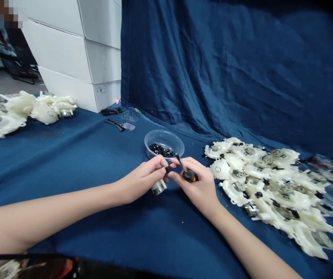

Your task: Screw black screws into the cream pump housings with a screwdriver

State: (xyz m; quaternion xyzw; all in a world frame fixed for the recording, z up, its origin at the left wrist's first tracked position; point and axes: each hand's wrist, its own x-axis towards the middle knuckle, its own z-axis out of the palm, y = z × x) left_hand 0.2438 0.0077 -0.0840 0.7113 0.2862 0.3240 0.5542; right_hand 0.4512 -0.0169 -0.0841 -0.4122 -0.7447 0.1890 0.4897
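A bench (67,162) covered in dark blue cloth fills the lower view, with a blue curtain (227,69) hanging behind it. The clear plastic bowl (163,132) near the middle serves as the landmark. Stacked white cartons (73,54) stand beyond it to the left, and a large heap of white plastic housings (265,186), many fitted with metal parts, lies to its right. A smaller heap of white housings (30,110) sits well to its left, and a slim black tool (114,124) and a small clear bag (128,126) lie just beyond it on that side.

Both hands work directly in front of the bowl. The left hand (140,180) has a narrow grip on a small silver motor (158,187). The right hand (198,186) has a narrow grip around a stubby black-handled screwdriver (188,176), its shaft leaning toward the bowl. A tiny black piece (167,169) sits at the left fingertips, like the small black pieces (160,150) heaped in the bowl.

Pressure could make the screwdriver skid and jab the left fingers. A dropped black piece would be hard to spot on the dark cloth, and a careless wrist could tip the nearby bowl.
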